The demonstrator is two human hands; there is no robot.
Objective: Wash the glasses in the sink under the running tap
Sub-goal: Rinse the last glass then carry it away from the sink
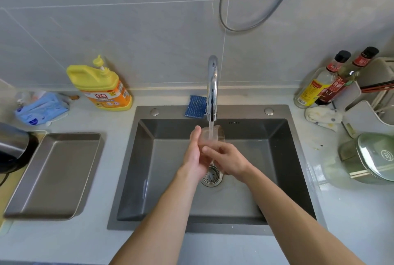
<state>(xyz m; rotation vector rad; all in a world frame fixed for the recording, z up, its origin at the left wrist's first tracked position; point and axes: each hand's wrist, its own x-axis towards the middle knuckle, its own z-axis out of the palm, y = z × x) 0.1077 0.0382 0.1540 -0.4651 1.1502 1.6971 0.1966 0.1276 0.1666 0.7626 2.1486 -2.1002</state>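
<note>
Two hands are working one clear glass [213, 134] over the sink [170, 128], directly under the tap [212, 85]. Water [211, 125] is running onto the glass, which is being held up above the drain strainer [211, 178]. Left hand [195, 154] is pressing against the glass's left side, fingers lying mostly straight along it. Right hand [229, 161] is grasping the lower part, fingers curling round it. Yellow detergent bottle [102, 88] is standing on the counter left of the sink. Blue sponge [195, 107] is lying on the sink rim just beside the tap. Metal tray [55, 173] is sitting well left, and sauce bottles [324, 81] are standing at the right.
</note>
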